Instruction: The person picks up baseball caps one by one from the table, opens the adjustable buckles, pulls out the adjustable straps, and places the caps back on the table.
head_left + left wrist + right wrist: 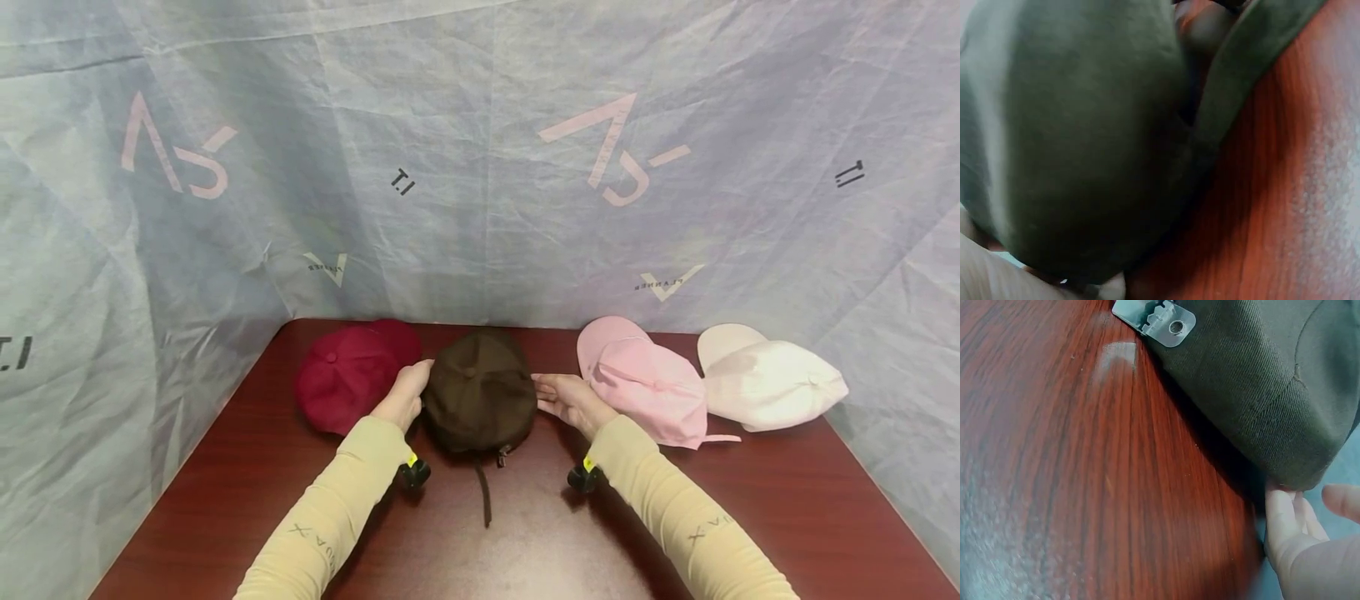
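A dark olive baseball cap [480, 396] sits at the middle of the table, crown up, its strap trailing toward the front. My left hand [407, 396] holds the cap's left edge; in the left wrist view a fingertip [1113, 289] shows under the fabric, while most of the hand is hidden. On the right side my right hand [573, 402] touches the cap's edge with fairly straight fingers [1280, 509]. Its thumb [1342, 501] stands apart from the fabric. A metal strap buckle [1169, 325] shows on the cap in the right wrist view.
A dark red cap [348, 375] lies close to the left hand. Right of the right hand are a pink cap [648, 383] and a cream cap [772, 383], side by side. The reddish-brown wooden table [517, 550] ends at a grey cloth backdrop [480, 233].
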{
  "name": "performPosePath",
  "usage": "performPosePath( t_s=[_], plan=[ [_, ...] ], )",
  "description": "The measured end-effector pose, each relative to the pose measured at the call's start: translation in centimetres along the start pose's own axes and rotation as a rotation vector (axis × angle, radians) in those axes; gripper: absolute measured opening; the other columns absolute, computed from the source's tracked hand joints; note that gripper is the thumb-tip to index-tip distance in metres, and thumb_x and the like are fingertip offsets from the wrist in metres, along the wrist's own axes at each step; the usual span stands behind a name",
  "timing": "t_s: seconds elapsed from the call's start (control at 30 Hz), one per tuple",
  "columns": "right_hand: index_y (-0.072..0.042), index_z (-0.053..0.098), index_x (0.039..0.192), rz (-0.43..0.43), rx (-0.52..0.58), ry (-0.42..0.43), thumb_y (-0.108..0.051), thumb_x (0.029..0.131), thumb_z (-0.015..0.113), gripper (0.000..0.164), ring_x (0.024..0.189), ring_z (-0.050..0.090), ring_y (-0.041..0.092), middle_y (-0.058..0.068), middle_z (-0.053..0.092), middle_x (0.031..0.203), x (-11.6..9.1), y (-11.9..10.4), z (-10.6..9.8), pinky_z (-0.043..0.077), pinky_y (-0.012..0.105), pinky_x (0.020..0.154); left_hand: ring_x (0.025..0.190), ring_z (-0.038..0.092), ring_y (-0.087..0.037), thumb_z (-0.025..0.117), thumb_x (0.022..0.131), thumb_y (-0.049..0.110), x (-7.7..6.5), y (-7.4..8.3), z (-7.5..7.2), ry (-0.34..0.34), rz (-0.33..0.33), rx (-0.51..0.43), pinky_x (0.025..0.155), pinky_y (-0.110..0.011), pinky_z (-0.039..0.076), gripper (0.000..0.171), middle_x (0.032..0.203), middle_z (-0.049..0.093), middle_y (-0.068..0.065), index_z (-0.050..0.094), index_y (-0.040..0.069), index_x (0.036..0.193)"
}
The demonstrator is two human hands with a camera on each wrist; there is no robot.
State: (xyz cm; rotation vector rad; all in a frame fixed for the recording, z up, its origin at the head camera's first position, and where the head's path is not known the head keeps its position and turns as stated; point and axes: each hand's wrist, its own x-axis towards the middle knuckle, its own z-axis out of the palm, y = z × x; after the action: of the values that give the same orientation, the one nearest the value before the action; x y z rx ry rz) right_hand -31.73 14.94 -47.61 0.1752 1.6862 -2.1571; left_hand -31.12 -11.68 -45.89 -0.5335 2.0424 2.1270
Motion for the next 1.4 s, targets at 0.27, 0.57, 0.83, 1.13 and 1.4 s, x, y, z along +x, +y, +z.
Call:
performPosePath(
  t_s=[0.27,0.57,0.83,1.13,1.4],
  plan=[
    [0.011,0.035,0.137,-0.001,-0.061,-0.014,-0.008,0.1,0.038,0.042,0.113,0.052,0.022,0.024,0.047,0.133,-1.1,-0.6,-0.2,0.042,0.038,0.102,0.131,0.033,-0.028,0.041,0.098,0.031,-0.8,1.3,0.1,-0.046,0.013,0.068,0.111,-0.041,0.028,0.054,0.145,0.033,-0.016,0.037,-0.004,0.138],
    [0.013,0.027,0.141,0.003,-0.135,-0.102,-0.009,0.101,0.032,0.045,0.13,0.04,0.035,0.031,0.033,0.144,-2.9,-1.9,-0.9,0.035,0.042,0.108,0.14,0.022,-0.032,0.042,0.098,0.034,-2.5,2.8,-0.2,-0.071,0.068,0.205,0.115,-0.046,0.02,0.062,0.151,0.026,-0.018,0.028,-0.006,0.143],
    [0.01,0.033,0.138,-0.011,-0.286,-0.126,-0.013,0.101,0.035,0.043,0.119,0.053,0.036,0.027,0.052,0.128,-5.8,-4.6,-1.1,0.045,0.04,0.099,0.14,0.024,-0.03,0.043,0.099,0.031,-4.6,4.5,-0.3,-0.092,0.188,0.31,0.115,-0.043,0.021,0.06,0.151,0.028,-0.019,0.029,-0.006,0.143],
    [0.013,0.031,0.137,-0.133,-0.467,-0.12,-0.01,0.1,0.04,0.045,0.11,0.058,0.03,0.02,0.056,0.117,-9.2,-7.6,-1.6,0.041,0.045,0.103,0.137,0.033,-0.028,0.048,0.097,0.031,-7.8,6.2,1.5,-0.126,0.36,0.452,0.112,-0.042,0.029,0.06,0.147,0.037,-0.019,0.031,-0.002,0.144],
    [0.016,0.037,0.133,-0.245,-0.615,-0.075,-0.006,0.097,0.042,0.042,0.097,0.063,0.012,0.021,0.057,0.117,-11.8,-9.9,-3.0,0.049,0.036,0.094,0.131,0.042,-0.028,0.053,0.096,0.029,-11.0,6.6,4.4,-0.196,0.48,0.531,0.107,-0.043,0.036,0.056,0.14,0.047,-0.013,0.036,0.003,0.143]
  ],
)
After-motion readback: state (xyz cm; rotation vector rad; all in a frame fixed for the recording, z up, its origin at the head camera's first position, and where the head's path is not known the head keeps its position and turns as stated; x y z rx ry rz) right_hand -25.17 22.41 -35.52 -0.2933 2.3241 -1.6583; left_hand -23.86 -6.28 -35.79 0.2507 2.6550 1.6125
